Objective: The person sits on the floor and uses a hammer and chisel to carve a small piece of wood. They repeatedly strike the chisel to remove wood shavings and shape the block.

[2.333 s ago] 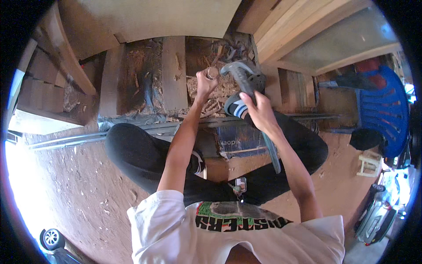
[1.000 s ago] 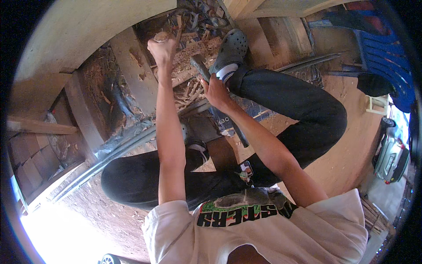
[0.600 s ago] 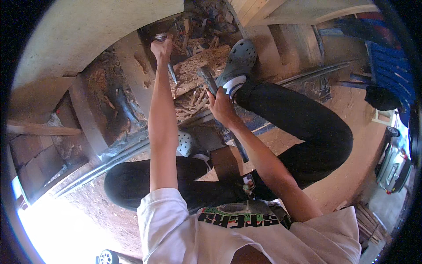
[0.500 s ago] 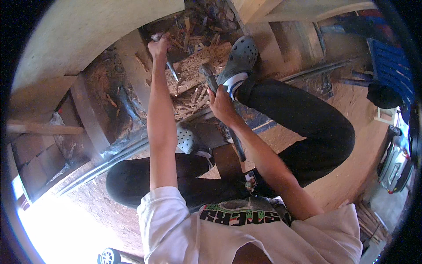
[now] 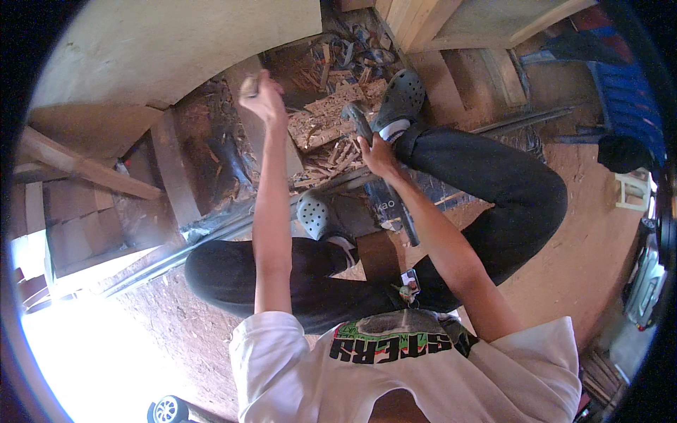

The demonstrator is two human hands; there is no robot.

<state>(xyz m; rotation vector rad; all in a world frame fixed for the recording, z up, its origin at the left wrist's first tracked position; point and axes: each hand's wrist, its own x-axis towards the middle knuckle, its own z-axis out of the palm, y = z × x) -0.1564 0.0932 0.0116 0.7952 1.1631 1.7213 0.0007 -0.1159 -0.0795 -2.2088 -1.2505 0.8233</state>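
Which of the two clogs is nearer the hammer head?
The right-foot clog, close beside the hammer head; the left-foot clog sits farther off, nearer the body.

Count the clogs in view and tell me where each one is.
2. One clog is just right of the hammer head; the other clog is right of the left forearm. Both are worn. No others show, though the wood scraps could hide some.
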